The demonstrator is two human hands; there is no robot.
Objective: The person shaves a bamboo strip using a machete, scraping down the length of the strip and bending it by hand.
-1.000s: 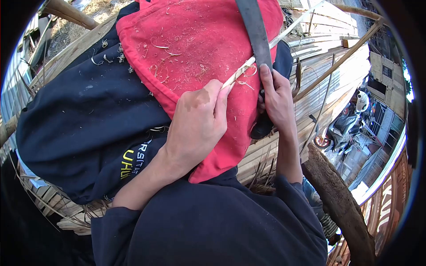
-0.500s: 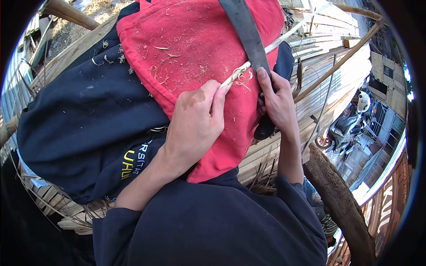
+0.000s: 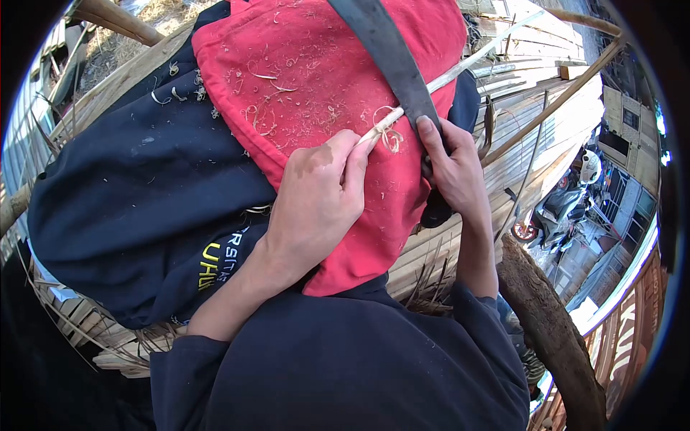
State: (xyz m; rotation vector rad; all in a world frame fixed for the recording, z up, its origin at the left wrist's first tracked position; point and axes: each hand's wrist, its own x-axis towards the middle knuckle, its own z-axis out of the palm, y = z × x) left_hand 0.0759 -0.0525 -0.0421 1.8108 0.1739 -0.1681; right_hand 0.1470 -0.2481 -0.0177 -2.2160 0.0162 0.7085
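Note:
My left hand (image 3: 323,183) is closed around the near end of a pale, thin wooden stick (image 3: 453,75), which slants up to the right. My right hand (image 3: 458,167) grips a long dark machete (image 3: 388,54), its thumb pressed on the flat of the blade. The blade lies across the stick a little beyond my left hand. Curled shavings (image 3: 390,138) cling to the stick between my left hand and the blade. Under both hands a red cloth (image 3: 302,65) covers my lap, sprinkled with fine shavings. Most of the machete's handle is hidden by my right hand.
Dark clothing with yellow and white lettering (image 3: 144,208) lies to the left. Split pale wood strips (image 3: 539,108) spread out at the right, by a thick brown log (image 3: 550,323). Wooden poles (image 3: 118,20) surround me. A motorbike (image 3: 557,208) stands farther off at right.
The machete's blade has tilted farther left at its tip, and my right hand has shifted slightly right. The curl of shavings on the stick has moved a little. My left hand stays put.

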